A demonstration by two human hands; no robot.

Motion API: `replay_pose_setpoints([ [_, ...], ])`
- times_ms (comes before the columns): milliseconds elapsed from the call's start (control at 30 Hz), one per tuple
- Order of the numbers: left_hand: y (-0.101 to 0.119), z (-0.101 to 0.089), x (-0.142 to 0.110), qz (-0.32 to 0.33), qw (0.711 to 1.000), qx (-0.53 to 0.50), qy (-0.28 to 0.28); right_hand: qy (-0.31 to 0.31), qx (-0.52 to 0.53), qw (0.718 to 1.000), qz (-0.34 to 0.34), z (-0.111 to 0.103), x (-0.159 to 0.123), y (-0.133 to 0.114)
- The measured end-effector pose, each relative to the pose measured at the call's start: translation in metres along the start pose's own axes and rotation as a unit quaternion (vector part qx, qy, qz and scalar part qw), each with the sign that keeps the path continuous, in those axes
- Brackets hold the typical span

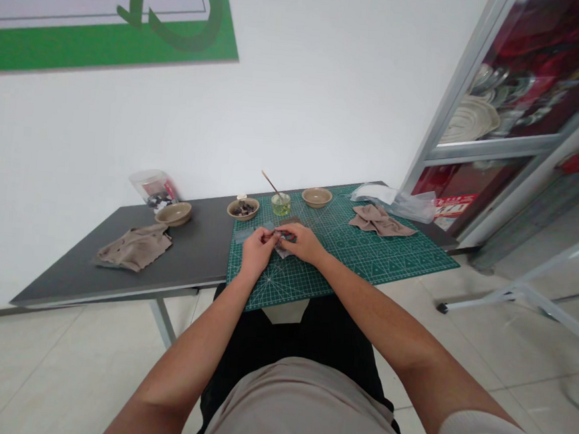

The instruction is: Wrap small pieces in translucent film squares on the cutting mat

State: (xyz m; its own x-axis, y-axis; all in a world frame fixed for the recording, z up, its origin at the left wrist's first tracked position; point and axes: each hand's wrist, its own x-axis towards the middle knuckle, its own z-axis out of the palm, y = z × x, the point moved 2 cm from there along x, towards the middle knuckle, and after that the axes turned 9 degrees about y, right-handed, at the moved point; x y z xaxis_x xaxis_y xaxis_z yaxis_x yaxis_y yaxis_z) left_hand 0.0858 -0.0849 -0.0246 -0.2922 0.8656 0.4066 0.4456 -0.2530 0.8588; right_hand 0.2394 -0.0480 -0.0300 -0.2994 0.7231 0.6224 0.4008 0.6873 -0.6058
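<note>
My left hand [258, 249] and my right hand [305, 244] meet over the green cutting mat [362, 249]. Fingers of both are closed, pinching at a small greyish, crumpled piece [283, 251] whose kind I cannot make out. Part of it pokes out below the fingertips. By my left knuckles lies a bluish see-through strip [246, 234], partly covered by the hand. A brown flat patch [290, 221] shows just behind my right fingers. Beyond the hands stands a glass jar [281, 206] of yellow-green contents with a thin stick [272, 185] leaning in it.
Bowl of dark pieces [243, 209] behind my left hand; tan bowls stand at the back [316, 197] and left [174, 214]. Brown cloths lie left [135, 248] and right [380, 221]. A clear tub [154, 189] and plastic bag [411, 203] sit near the wall.
</note>
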Motion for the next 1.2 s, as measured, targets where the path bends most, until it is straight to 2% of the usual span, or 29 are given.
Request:
replay_pose_setpoints([
  [100,0.001,-0.001,0.0,0.014,0.999,0.039,-0.014,0.002,-0.011,1.0,0.005,0.0,-0.001,0.0],
  [167,0.002,-0.001,0.001,0.021,0.999,0.024,-0.004,0.011,-0.005,1.0,0.018,0.0,-0.001,0.0],
  [233,0.001,-0.002,0.001,0.03,0.999,0.005,0.021,0.03,0.029,0.998,0.046,-0.001,-0.001,0.002],
  [300,0.001,-0.003,0.0,0.053,0.997,0.05,0.021,0.059,0.07,0.993,0.079,-0.003,-0.001,0.004],
  [467,0.001,-0.003,-0.008,0.157,0.959,0.209,-0.108,0.098,0.102,0.982,0.125,-0.005,-0.001,0.005],
  [633,0.003,-0.005,-0.012,0.21,0.908,0.314,-0.181,0.12,0.045,0.983,0.134,-0.007,-0.001,0.003],
  [800,-0.001,-0.005,-0.006,0.225,0.885,0.347,-0.214,0.095,0.028,0.988,0.119,-0.007,-0.001,0.003],
  [933,-0.006,-0.006,0.0,0.228,0.89,0.34,-0.2,0.029,-0.065,0.996,0.061,-0.005,-0.003,0.0],
  [1067,-0.009,-0.005,0.001,0.228,0.896,0.334,-0.182,-0.032,-0.129,0.991,-0.014,-0.001,-0.005,-0.002],
  [1200,-0.008,-0.006,0.001,0.222,0.903,0.317,-0.186,-0.062,-0.126,0.99,-0.018,-0.001,-0.006,-0.001],
])
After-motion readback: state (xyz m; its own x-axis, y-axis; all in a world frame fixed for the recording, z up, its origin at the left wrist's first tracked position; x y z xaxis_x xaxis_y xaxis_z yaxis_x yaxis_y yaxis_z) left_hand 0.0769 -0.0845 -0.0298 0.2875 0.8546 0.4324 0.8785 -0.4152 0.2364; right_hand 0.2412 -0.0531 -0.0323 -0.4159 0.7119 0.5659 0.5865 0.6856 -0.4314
